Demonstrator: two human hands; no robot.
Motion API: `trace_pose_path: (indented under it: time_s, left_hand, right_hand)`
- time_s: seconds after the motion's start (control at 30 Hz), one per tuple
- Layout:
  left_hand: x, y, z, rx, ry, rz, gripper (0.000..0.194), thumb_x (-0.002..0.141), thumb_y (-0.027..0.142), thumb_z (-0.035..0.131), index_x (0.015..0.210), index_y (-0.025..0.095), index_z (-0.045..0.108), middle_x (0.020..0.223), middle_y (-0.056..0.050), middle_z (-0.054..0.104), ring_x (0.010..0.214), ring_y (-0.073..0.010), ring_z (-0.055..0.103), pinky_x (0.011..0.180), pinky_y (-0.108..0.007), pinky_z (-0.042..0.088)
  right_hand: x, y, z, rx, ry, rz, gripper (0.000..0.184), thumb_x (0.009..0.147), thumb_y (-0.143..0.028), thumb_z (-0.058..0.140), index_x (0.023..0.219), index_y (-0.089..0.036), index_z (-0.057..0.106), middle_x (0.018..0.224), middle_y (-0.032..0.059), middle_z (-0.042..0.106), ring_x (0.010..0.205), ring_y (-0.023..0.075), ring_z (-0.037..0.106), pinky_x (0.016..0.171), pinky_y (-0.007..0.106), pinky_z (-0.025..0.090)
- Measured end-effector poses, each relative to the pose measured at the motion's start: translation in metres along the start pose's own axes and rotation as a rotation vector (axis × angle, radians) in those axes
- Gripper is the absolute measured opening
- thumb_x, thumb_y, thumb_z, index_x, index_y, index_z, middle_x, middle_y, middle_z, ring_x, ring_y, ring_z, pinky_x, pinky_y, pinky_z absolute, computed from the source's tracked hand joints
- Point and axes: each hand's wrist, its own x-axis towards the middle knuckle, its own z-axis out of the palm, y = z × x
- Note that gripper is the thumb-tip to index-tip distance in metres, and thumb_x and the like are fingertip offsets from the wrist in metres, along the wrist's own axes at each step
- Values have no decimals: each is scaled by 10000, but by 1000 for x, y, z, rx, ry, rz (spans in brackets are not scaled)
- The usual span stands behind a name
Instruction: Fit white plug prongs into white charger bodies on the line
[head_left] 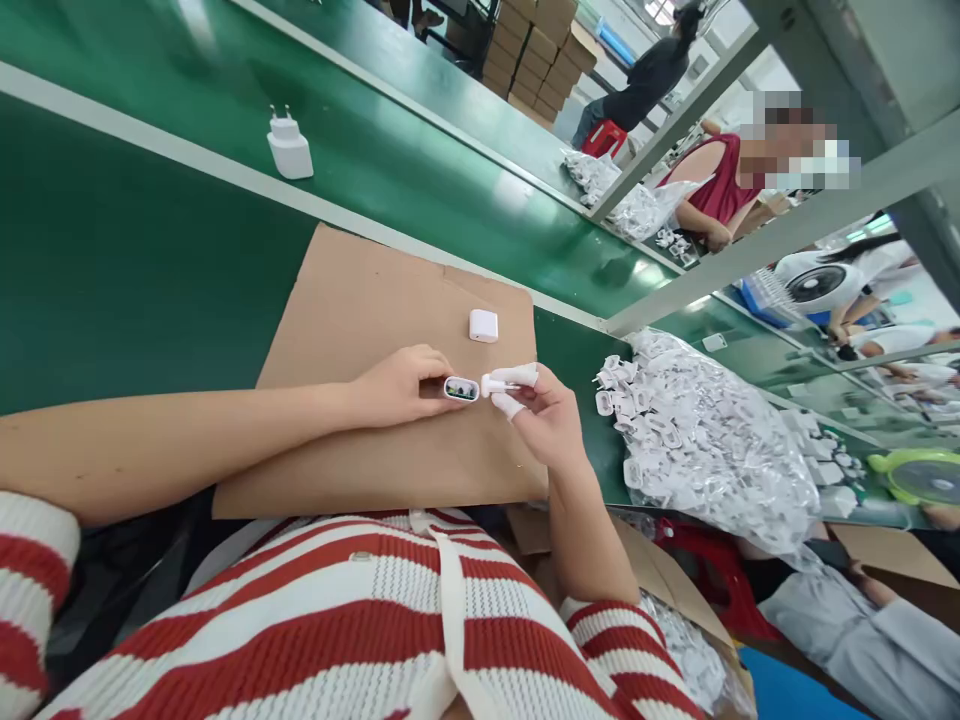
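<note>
My left hand [397, 385] is closed round a small white charger shell [460, 389] whose open end shows parts inside. My right hand [541, 412], with white finger cots on thumb and forefinger, pinches a small white plug piece [496, 382] right at the shell's open end. Both hands hover over a brown cardboard sheet [360, 330]. A white cap [484, 325] lies on the cardboard just beyond the hands.
A finished white charger [289, 148] stands on the green belt [150, 250] at the far left. A heap of white plug parts in clear plastic [705, 440] lies to the right. Other people sit at the far side. Cardboard boxes are stacked in the background.
</note>
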Motion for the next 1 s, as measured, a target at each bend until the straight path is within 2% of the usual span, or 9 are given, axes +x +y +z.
trace_pose_path:
  time_s: [0.17,0.3,0.43,0.63,0.7,0.77,0.9,0.93,1.0]
  left_hand:
    - [0,-1,1,-13,14,25,240,887,439,694,943,213,753,946,-48,712,909,-218,632,860,-333,475]
    - [0,0,1,-29,20,27,244,892,439,670,862,204,727,922,-47,707,891,-216,630,865,-338,472]
    - [0,-2,3,-29,15,12,256,885,454,665,836,209,718,915,-49,706,882,-221,631,866,-349,472]
    - [0,-3,5,-11,20,6,267,877,447,669,788,197,700,905,-53,700,861,-221,636,849,-347,471]
    - [0,-1,6,-14,18,-1,285,890,464,650,805,198,713,910,-57,702,867,-223,638,850,-347,474]
    - [-1,0,6,-26,16,-14,297,891,483,646,850,202,734,925,-61,707,882,-228,642,852,-349,481]
    - [0,0,-2,-77,15,-152,316,832,523,712,907,220,759,929,-47,710,852,-220,654,787,-325,507]
    - [3,0,-8,-89,37,-200,325,818,531,726,925,226,762,937,-39,712,848,-216,657,770,-315,510]
    - [16,-6,-24,-79,116,-300,344,800,530,747,977,235,758,968,-25,721,873,-214,664,768,-302,515]
  right_hand:
    - [-1,-18,17,-772,-80,-259,328,897,-116,536,1166,-213,695,950,69,613,937,219,582,801,343,496]
    - [9,-22,24,-1019,-190,-307,242,875,-79,517,1006,-200,679,929,69,562,906,230,508,763,339,442]
    - [16,-22,27,-1051,-236,-350,194,877,-74,509,883,-207,651,881,62,542,849,218,481,701,326,391]
    - [13,-21,37,-1139,-144,-311,182,754,-47,538,746,-213,614,809,58,536,756,203,460,601,315,302]
    - [11,-18,41,-1090,-106,-246,174,763,-68,542,768,-212,641,811,51,540,746,193,479,592,306,309]
    - [10,-12,40,-950,-83,-185,214,818,-112,538,911,-220,697,856,41,571,753,177,515,611,288,360]
    - [9,7,9,-541,-11,-114,453,916,-342,570,1362,-263,584,1079,56,662,845,176,603,761,305,501]
    - [8,15,-5,-501,73,-87,513,926,-399,557,1421,-265,535,1153,81,658,892,194,617,787,335,519]
    - [6,37,-39,-649,325,-66,555,918,-460,528,1413,-212,555,1256,159,615,1095,283,602,889,447,511]
